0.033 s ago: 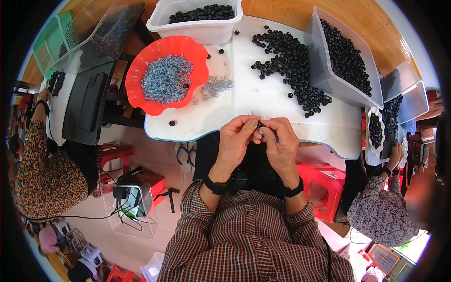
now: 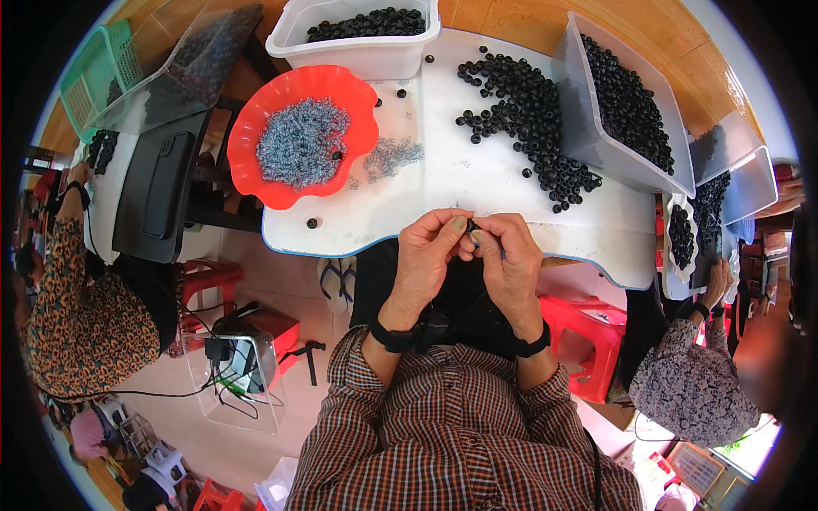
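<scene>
At upper centre, the white counter carries a red bowl, a white tub, a clear bin and loose black pieces.

A buttoned shirt checked in brown, black and white is worn with dark trousers; black bands are strapped around both wrists.

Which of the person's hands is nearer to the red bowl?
Left: the left hand is to the bowl's right and nearer the body; the right hand sits farther right.
</scene>
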Tool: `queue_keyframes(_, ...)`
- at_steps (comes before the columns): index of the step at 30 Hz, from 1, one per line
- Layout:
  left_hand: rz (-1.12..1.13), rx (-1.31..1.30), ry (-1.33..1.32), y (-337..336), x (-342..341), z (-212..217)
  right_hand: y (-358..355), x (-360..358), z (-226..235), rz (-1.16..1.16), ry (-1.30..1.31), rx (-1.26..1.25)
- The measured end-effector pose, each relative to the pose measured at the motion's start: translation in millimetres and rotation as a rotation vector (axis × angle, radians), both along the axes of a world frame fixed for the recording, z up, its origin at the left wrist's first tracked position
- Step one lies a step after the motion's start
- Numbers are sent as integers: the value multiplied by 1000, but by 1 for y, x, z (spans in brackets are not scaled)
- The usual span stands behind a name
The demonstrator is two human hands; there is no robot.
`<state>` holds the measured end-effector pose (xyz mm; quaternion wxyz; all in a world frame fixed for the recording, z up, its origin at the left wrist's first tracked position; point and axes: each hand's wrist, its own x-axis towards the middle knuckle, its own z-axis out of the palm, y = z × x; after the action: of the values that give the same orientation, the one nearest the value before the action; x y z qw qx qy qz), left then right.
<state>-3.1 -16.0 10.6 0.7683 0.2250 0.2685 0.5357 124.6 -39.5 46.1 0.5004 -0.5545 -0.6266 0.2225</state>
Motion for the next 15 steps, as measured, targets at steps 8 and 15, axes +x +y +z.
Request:
queue_keyframes(8,19,92,193,6,-3,-2,6,3,0,8,-65,1)
queue_keyframes(15,70,137,397,1,-5,4,9,4,10,91,-151,-23)
